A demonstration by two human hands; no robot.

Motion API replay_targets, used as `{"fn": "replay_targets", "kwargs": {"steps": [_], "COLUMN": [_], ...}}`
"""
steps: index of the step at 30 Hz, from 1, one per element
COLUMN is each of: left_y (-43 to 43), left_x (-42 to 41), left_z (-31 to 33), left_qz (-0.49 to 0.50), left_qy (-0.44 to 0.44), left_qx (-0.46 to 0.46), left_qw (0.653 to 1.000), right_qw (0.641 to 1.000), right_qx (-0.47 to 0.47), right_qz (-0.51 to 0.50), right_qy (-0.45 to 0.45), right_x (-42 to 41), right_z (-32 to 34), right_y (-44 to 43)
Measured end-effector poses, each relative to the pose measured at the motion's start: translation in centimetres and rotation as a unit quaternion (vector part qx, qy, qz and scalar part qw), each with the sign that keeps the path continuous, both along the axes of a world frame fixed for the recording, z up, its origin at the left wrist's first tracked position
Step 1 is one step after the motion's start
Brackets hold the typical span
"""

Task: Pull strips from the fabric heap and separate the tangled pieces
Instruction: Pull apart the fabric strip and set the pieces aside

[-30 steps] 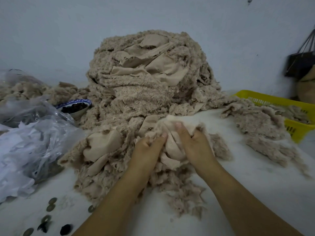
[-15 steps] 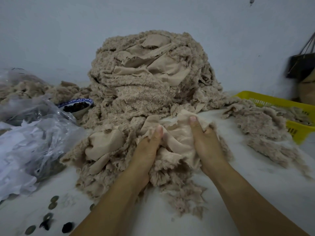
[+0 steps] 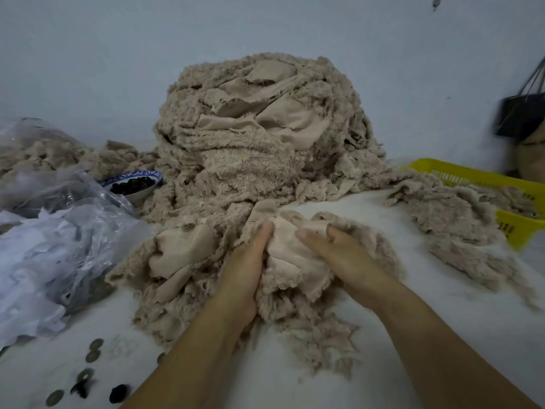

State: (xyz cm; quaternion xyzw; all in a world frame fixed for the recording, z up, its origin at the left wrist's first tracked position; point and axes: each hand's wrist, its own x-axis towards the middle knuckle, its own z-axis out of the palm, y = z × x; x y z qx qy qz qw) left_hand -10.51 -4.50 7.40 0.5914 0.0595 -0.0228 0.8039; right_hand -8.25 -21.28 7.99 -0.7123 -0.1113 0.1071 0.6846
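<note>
Right hand lower now, it and left hand tight around fabric piece; scraps in basket.

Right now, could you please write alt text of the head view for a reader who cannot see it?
The left hand and right hand grip a beige fabric bunch on a white table before a tall fabric heap. A plastic bag lies left, a yellow basket right.
</note>
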Motion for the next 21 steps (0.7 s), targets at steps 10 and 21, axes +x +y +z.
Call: {"fn": "replay_targets", "kwargs": {"steps": [10,21], "left_y": [-0.6,-0.4], "left_x": [0.8,0.2], "left_z": [0.3,-0.5], "left_qz": [-0.008,-0.039], "left_qy": [-0.052,-0.135], "left_qx": [-0.163,0.161], "left_qw": [0.985,0.977], "right_qw": [0.983,0.994], "right_qx": [0.162,0.023], "right_qz": [-0.086,-0.103], "right_qy": [0.024,-0.012], "right_x": [1.0,-0.6], "right_z": [0.3,0.0], "right_y": [-0.4,1.6]}}
